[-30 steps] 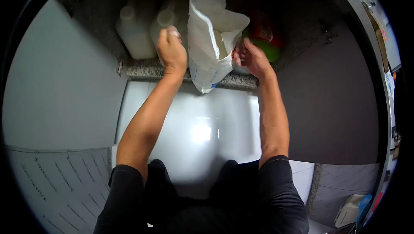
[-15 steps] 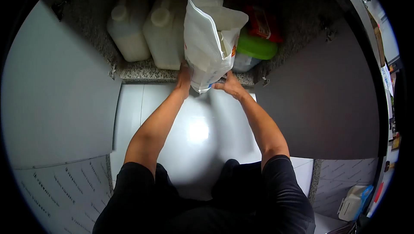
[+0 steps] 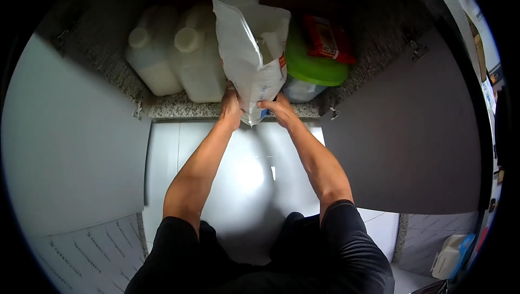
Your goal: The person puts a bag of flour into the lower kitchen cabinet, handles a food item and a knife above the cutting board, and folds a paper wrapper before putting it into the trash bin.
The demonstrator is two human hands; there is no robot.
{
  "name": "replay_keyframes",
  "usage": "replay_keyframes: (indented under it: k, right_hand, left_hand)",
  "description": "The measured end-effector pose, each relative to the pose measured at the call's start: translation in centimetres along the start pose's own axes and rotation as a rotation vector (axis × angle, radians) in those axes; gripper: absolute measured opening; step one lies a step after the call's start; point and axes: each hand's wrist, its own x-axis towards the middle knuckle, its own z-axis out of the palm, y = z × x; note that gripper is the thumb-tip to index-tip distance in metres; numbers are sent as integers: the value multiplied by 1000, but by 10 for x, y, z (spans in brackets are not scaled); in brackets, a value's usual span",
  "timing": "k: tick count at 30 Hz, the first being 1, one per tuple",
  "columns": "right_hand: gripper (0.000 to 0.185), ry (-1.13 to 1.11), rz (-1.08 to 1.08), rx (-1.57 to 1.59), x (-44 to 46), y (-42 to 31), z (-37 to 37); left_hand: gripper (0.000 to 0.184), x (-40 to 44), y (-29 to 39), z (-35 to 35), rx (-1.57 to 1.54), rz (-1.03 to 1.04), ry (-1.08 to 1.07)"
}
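Holding the white bag (image 3: pixel 238 58) low, a hand on each side

My left hand (image 3: pixel 231 111) clasps its lower left side; my right hand (image 3: pixel 278 108) clasps opposite, thumb in front, the rest partly hidden. Neither is nearer: the bag stands between them at the granite ledge (image 3: pixel 184 111), its long axis running away from me to the gaping mouth.
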Motion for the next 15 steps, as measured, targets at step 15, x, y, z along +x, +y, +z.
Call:
replay_keyframes:
  k: [15]
  right_hand:
    - [77, 344, -119, -506, 7, 62, 24]
  left_hand:
    - [44, -16, -29, -15, 267, -263, 440]
